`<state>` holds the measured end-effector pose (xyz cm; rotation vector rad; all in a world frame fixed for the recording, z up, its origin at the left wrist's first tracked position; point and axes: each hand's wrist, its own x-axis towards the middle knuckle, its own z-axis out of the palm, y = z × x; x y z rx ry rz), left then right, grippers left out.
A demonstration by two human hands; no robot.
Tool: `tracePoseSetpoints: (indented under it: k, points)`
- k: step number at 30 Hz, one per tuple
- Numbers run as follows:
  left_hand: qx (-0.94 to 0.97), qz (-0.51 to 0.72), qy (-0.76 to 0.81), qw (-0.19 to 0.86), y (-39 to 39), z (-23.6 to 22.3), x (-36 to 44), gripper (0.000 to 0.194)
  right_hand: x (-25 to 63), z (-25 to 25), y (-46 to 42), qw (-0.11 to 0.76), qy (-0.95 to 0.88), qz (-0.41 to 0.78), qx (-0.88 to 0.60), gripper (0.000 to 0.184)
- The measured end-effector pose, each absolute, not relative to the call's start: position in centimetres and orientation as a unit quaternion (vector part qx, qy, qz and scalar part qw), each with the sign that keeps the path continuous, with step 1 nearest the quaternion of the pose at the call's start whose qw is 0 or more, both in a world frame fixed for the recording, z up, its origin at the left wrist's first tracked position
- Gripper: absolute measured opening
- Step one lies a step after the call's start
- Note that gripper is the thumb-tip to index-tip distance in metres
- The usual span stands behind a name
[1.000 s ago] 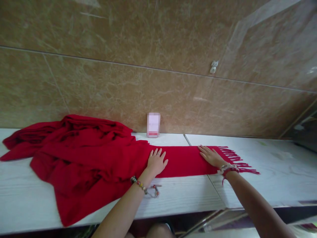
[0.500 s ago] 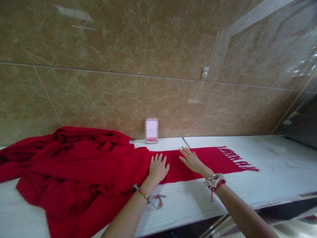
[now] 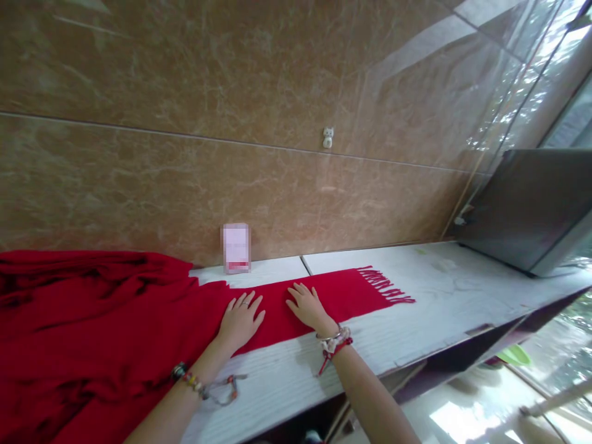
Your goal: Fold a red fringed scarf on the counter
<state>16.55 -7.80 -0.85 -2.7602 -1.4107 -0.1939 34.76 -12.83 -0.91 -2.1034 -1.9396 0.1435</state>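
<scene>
A red fringed scarf (image 3: 346, 293) stretches along the white counter, its tasselled end pointing right. Toward the left it runs into a large rumpled heap of the same red cloth (image 3: 115, 333). My left hand (image 3: 241, 320) lies with fingers spread on the scarf, where the smooth strip meets the heap. On the flat strip farther right rests my right hand (image 3: 308, 305), palm down with fingers apart. Neither hand grasps the fabric. Bracelets circle both wrists.
A blurred pale pink card or box (image 3: 237, 248) leans against the brown marbled wall (image 3: 185, 185) behind the scarf. A small white cat figure (image 3: 328, 137) is fixed to the wall. A large grey box-like object (image 3: 527, 209) stands at the counter's (image 3: 444, 290) right end.
The camera has turned right, so everything appears farther left and more of the grey object shows. My right hand has come down onto the scarf, while my left hand stays on it.
</scene>
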Motion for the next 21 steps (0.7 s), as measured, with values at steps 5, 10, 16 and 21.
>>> tracePoseSetpoints:
  k: [5,10,16,21]
  points:
    - [-0.888,-0.050,-0.455,0.030,-7.7,-0.7,16.4,0.045,34.4,-1.0,-12.9,0.184,-0.664,0.043,-0.723,0.037]
    - [-0.888,-0.046,-0.458,0.022,-7.5,-1.2,16.1,0.046,34.3,-1.0,-13.2,0.220,-0.658,0.030,-0.719,0.031]
    - [-0.875,-0.001,-0.483,0.022,-7.3,0.7,17.6,0.044,34.2,-1.2,-12.9,0.238,-0.646,0.033,-0.724,0.028]
    - [-0.874,0.120,-0.471,-0.029,-4.7,5.0,22.1,0.039,34.6,-0.7,-13.0,0.279,-0.635,0.018,-0.720,0.026]
